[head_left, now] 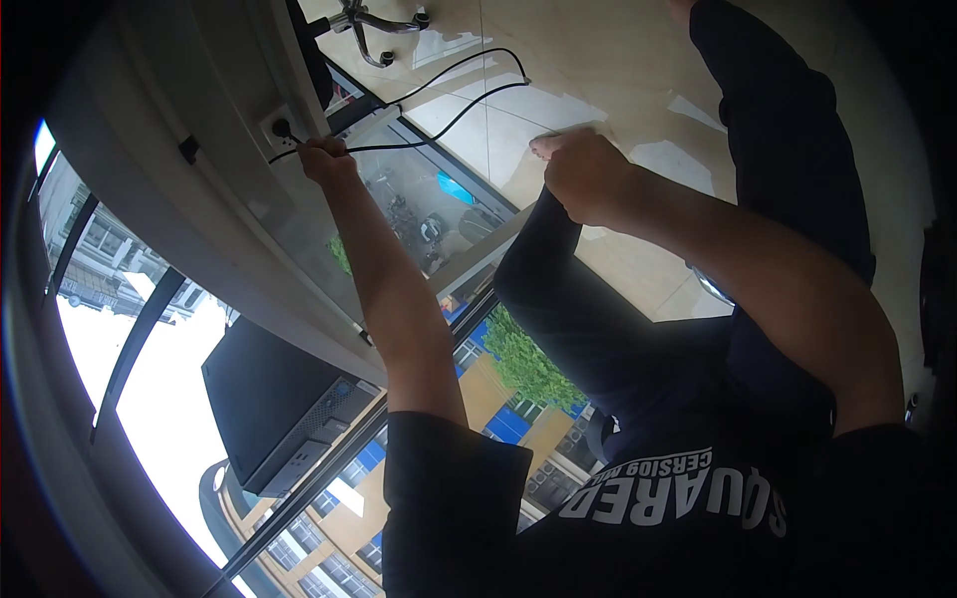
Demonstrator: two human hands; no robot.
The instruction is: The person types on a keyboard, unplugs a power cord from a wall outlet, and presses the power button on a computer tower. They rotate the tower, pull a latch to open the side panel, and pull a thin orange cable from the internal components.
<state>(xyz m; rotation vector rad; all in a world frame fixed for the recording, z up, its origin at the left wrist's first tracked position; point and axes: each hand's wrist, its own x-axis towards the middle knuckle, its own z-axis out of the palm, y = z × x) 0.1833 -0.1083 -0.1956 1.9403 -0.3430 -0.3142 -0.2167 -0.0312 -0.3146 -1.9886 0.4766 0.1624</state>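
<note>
My left hand (327, 160) is closed around a black power cord (394, 147), close to the wall. Just beyond my fingers, a black plug (283, 129) sits at a white wall socket (274, 122). From my hand the cord runs right and loops back over the floor. My right hand (590, 179) is curled into a fist by my bent knee (553, 224), and no object shows in it. Its fingertips are turned away from view.
A dark computer case (269, 399) stands by the window at lower left. Wheeled chair legs (361, 22) rest on the tiled floor (638, 60) at the top. Glass panes (404, 189) line the wall, with buildings and a tree outside.
</note>
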